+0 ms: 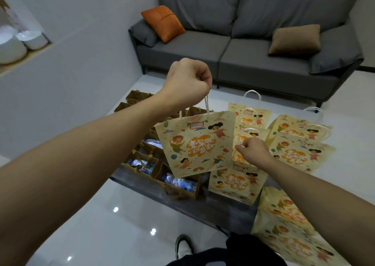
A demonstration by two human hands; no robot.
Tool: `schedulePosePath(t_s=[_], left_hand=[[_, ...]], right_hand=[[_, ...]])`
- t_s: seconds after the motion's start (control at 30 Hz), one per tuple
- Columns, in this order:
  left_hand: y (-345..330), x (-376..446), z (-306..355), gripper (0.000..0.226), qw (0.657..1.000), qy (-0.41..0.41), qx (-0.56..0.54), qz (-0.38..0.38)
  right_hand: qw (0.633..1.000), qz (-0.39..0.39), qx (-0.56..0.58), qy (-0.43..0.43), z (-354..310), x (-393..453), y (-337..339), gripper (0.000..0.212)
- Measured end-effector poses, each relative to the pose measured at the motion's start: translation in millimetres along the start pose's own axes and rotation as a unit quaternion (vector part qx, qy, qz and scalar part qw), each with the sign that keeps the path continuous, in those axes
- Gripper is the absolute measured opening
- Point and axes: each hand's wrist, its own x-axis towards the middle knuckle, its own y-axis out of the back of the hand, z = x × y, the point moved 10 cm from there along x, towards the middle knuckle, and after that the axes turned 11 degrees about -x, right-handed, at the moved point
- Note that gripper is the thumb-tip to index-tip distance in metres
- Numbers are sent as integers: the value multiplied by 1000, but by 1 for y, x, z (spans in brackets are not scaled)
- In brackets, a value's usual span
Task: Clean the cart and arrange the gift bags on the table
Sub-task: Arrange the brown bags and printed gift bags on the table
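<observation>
My left hand (pixel 189 82) grips the white rope handles of a yellow cartoon-printed gift bag (pixel 195 144) and holds it in the air above the table (pixel 221 209). My right hand (pixel 254 151) is lower and to the right, pinching the thin white handle of another flat gift bag (pixel 242 137) lying on the table. Several more of the same yellow bags (pixel 300 150) lie flat across the table's right side. Brown paper bags (pixel 178 186) with water bottles inside stand at the table's left.
A grey sofa (pixel 253 52) with an orange cushion (pixel 163 23) and a brown cushion (pixel 295 40) stands behind the table. A white wall with a niche of white bowls (pixel 18 42) is at left. My shoe (pixel 183 246) is on the glossy floor.
</observation>
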Motion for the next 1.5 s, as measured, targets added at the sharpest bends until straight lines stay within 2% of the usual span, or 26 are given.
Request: schedulePosePath(t_s=[0.23,0.47,0.53,0.63,0.73,0.9,0.97,1.23,1.33,1.5], left_hand=[[12,-7,13,24,999,-22,-20,11],[13,-25,21,29,998,-37,-40,-19],[7,-33,25,29,997,-48,-41,-39],[0,-46,38,23,995,-75,-40,-58],[-2,-57,55,18,993,-98,-37,-54],[-5,-78,87,22,991,-118,-47,-43],[-11,-89,96,26,991,-119,-47,-43],[-68,-138,89,28,993,-50,-37,-97],[-96,-147,73,25,989,-22,-31,-140],[-141,-145,40,22,980,5,-30,-199]], right_hand=[[998,-57,21,-2,3,-8,-2,35],[999,5,30,-22,-3,-48,19,10],[997,29,60,-32,1,-62,19,15],[993,36,99,-45,3,-83,16,33],[992,24,121,-14,-7,-101,16,48],[985,-12,163,61,-20,-131,29,51],[981,-29,181,62,-10,-141,30,56],[962,-68,263,31,35,-205,8,66],[956,-72,284,-3,52,-212,-15,76],[950,-78,293,-70,75,-202,-57,62]])
